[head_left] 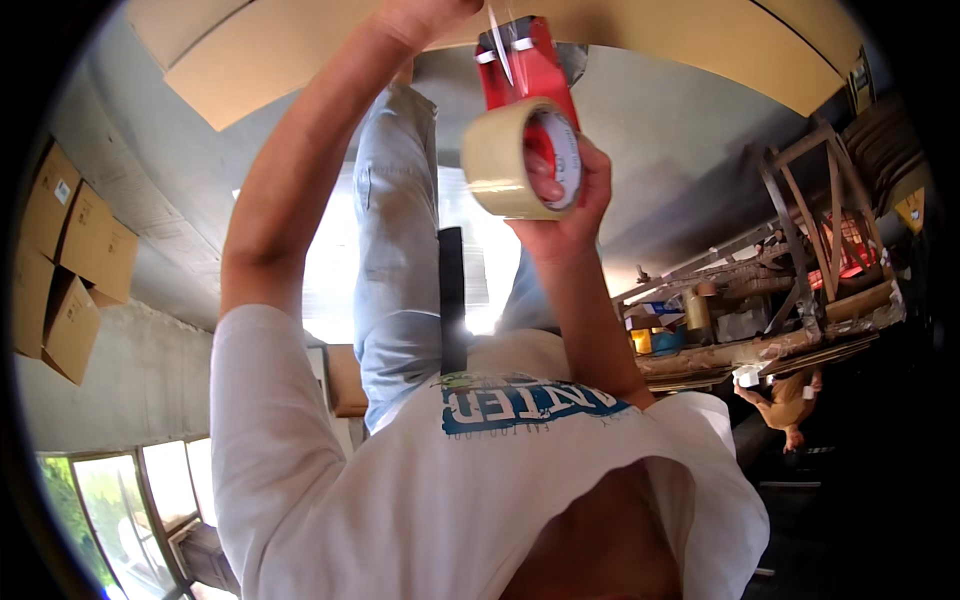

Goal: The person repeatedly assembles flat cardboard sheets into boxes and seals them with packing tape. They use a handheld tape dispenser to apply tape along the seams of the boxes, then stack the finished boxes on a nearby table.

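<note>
My right hand is closed around a red tape dispenser that carries a large roll of clear tan packing tape. Some of its fingers show through the roll's core. A narrow, shiny strip of tape runs up from the dispenser's head toward the top edge. My left hand reaches to the top edge beside that strip, over brown cardboard. The picture cuts off its fingers, so their grip is hidden.
Brown cardboard boxes are stacked at the far left. On the right stands a rusty metal frame by a cluttered shelf. Another person is beyond it. My legs are below the cardboard.
</note>
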The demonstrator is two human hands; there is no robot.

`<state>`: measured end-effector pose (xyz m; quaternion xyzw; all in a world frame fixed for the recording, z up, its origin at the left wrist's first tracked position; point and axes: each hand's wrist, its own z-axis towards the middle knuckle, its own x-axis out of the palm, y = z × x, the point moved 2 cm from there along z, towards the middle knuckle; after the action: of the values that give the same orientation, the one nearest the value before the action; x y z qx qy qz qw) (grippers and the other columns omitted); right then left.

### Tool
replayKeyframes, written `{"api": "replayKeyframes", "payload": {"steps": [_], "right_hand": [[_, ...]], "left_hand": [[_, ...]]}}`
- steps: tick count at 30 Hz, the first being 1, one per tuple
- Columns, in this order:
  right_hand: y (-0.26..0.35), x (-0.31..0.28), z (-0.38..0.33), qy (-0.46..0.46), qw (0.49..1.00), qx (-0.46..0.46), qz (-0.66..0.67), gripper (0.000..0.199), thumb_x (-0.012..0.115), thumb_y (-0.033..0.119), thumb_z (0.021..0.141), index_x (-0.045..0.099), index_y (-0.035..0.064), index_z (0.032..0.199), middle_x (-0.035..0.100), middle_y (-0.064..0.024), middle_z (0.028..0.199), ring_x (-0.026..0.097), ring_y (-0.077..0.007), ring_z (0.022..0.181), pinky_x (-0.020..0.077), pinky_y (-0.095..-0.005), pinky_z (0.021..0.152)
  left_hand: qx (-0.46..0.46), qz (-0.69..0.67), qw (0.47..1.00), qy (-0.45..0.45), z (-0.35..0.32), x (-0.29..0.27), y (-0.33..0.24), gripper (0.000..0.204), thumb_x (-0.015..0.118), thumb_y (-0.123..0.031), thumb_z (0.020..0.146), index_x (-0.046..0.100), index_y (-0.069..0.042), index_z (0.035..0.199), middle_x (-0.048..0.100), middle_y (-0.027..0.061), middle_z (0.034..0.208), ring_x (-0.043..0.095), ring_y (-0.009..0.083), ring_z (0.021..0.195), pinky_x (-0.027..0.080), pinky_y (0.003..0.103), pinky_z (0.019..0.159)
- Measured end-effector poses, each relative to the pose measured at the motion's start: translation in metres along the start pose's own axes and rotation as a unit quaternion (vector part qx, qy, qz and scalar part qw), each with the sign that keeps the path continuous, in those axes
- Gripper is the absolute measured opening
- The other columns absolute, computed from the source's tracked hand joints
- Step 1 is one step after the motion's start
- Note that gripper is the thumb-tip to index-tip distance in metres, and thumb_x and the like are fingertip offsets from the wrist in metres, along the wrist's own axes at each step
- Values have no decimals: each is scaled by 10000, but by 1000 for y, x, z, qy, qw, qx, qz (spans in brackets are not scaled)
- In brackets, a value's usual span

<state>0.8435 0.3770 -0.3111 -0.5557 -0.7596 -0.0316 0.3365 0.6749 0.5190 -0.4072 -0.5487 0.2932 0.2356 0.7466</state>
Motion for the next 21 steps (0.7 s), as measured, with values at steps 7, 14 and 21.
{"api": "replayKeyframes", "payload": {"steps": [7, 14, 21], "right_hand": [[0, 7, -31, 66, 972, 40, 224, 462, 523, 424, 901, 598, 116, 1237, 638, -96, 1212, 620, -305, 1111, 518, -455, 930], [18, 108, -71, -89, 977, -144, 130, 356, 504, 367, 935, 601, 99, 1148, 616, -36, 933, 542, -186, 779, 490, -330, 851], [91, 219, 16, 30, 467, -604, -645, 610, 668, 214, 800, 494, 35, 1356, 616, -123, 903, 620, -211, 805, 531, -325, 736]], "left_hand": [[-52, 63, 997, -8, 1, 16, 0, 212, 569, -122, 872, 563, -69, 1077, 516, 91, 1356, 405, 330, 1337, 188, 603, 1105], [-72, 218, 973, 13, -4, 37, -10, 593, 541, -365, 932, 396, -87, 1436, 375, 99, 1507, 295, 300, 1419, 111, 605, 1118], [-108, 286, 947, 104, 0, 42, -10, 609, 524, -386, 919, 417, -55, 1419, 272, 96, 1559, 217, 295, 1450, 98, 600, 1142]]}}
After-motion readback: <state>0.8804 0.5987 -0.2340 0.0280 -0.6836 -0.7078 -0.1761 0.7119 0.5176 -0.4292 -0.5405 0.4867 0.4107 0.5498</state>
